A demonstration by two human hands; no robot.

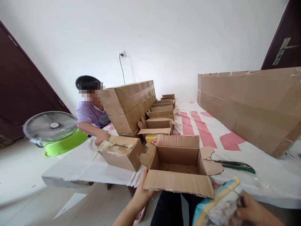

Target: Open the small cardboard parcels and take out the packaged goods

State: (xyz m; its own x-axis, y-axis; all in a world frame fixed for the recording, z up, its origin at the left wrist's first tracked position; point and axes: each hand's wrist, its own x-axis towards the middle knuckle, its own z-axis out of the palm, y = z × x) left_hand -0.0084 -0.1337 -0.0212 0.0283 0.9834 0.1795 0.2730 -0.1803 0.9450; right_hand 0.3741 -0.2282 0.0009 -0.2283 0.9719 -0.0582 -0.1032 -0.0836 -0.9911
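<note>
My left hand (146,187) grips the near left corner of an open cardboard box (178,180), its fingers partly hidden behind the front flap. The box's flaps are folded outward and its visible inside holds nothing. In my right hand (249,208) is a plastic packet (217,205) with blue, yellow and whitish parts, held low at the box's near right side. The packet is blurred, so its contents cannot be made out. A green-handled utility knife (240,165) lies on the table just right of the box.
Behind the box runs a row of open cartons (157,124), with a yellow packet (151,138) showing. At left, a person (92,114) touches a taped carton (122,153) beside stacked cartons (127,100). A large carton (249,106) stands at right; a fan (54,125) at far left.
</note>
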